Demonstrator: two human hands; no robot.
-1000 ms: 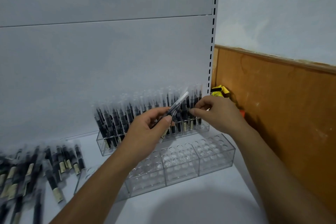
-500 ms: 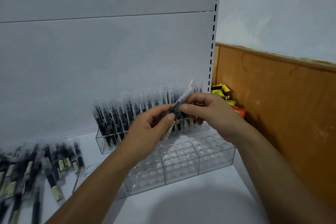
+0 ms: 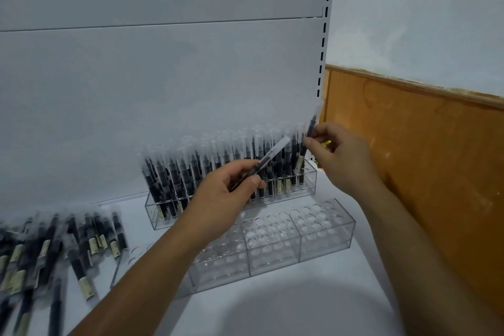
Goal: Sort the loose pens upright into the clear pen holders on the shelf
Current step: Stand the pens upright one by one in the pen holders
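Shelf [image 3: 286, 314] surface, white, lies nearest. At eight o'clock of the view, loose pens [image 3: 54, 248] lie flat in a blurred heap, with dark barrels, pale labels and clear caps.

Just beyond, toward centre, stands the front holder [image 3: 324, 247], clear-walled, with no pen in any visible hole.

Above it the left hand [image 3: 223, 199] is closed, thumb and fingers curled round the lower barrel of a slanted pen [image 3: 268, 155] whose cap points to two o'clock. Whether it holds more pens underneath cannot be told.

Behind stands the rear holder [image 3: 309, 180], packed with upright pens across most of its width.

At its three o'clock end the right hand [image 3: 343, 161] pinches a near-upright pen [image 3: 311, 124] at mid-barrel between thumb and fingertips, with its lower end down among the last standing pens. Whether it has entered a hole is hidden.

Farthest are the grey back panel [image 3: 163, 76] and, at three o'clock, a wooden board [image 3: 409, 158].

Assessment: the pens appear light, stiff and smooth, so likely to slip in a loose pinch. Hold is best taken on the dark barrel, not the clear cap, which may pull off. The holders look light and rigid, and a sideways push during insertion could shift them or tilt neighbouring pens.
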